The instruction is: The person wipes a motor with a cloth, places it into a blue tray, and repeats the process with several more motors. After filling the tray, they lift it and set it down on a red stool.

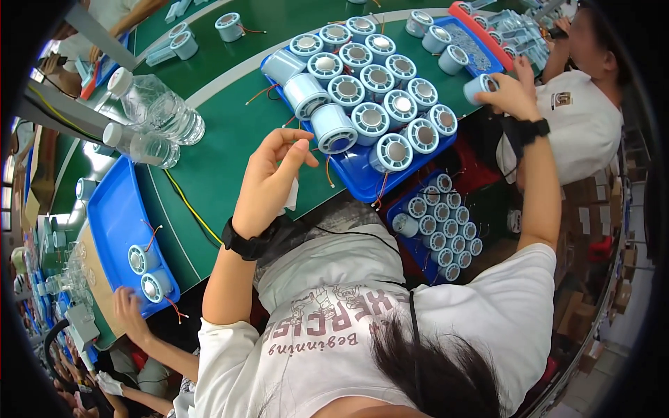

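Right hand (512,94) grasping a coil spool (481,85) (partly hidden); left hand (268,182) fingers loosely released.

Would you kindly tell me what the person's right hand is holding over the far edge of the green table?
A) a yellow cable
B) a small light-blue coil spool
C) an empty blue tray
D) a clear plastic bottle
B: the right hand grips a small light-blue coil spool beside the blue tray of similar spools.
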{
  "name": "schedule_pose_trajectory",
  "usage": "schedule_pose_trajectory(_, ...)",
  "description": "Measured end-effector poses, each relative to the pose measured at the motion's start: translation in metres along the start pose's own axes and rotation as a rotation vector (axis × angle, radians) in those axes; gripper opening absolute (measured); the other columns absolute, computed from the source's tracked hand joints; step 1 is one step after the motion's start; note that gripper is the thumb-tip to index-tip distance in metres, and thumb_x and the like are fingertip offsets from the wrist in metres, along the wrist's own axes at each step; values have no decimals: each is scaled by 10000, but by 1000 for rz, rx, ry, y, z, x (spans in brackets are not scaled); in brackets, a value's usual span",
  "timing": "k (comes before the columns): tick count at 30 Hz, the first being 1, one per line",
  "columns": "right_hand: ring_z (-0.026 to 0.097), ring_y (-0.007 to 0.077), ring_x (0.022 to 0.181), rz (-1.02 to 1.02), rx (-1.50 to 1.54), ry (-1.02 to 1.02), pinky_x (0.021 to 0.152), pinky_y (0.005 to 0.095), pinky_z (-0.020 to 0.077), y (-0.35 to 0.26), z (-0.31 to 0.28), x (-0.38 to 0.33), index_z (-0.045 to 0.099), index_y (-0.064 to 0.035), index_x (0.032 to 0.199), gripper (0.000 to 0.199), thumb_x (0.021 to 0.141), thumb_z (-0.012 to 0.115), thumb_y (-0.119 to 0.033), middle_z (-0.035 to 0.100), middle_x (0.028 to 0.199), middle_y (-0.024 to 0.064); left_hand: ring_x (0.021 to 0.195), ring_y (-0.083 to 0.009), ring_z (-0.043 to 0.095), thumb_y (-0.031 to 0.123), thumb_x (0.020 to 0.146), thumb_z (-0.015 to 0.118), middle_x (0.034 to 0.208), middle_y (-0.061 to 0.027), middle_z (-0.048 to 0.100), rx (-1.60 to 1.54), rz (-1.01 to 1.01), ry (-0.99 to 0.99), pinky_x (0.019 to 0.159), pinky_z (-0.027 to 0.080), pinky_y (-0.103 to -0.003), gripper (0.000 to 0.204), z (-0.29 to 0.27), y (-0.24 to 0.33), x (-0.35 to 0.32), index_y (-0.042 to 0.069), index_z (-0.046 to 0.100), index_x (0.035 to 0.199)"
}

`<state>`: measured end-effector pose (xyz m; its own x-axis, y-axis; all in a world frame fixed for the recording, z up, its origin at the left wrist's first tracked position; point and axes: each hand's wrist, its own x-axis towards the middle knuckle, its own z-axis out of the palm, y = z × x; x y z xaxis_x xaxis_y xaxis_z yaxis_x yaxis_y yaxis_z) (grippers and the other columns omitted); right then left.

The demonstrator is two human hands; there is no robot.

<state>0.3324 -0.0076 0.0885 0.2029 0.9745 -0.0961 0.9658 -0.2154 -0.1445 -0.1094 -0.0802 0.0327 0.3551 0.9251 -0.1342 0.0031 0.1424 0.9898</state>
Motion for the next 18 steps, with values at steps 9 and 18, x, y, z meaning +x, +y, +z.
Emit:
schedule_pose_trajectory(9, 631, 189, 610, 50, -36, 175, 566, 310, 513, 32, 52, 55, 594, 42, 1074, 621, 735, 720, -462, 669, 922, 151, 666, -90, 537, 241, 892, 612, 925, -78, 616, 407, 120, 240, 584, 444, -239, 396, 3, -2, 8, -6, 514, 1185)
schedule_pose_trajectory(18, 656, 218, 630, -352, 304, 78, 544, 329, 521, -155, -61, 111, 556, 29, 1193, 519, 868, 634, -368, 657, 878, 129, 633, -113, 507, 254, 925, 563, 723, -43, 554, 358, 49, 343, 575, 426, -276, 321, -18, -33, 42, -13, 526, 1100)
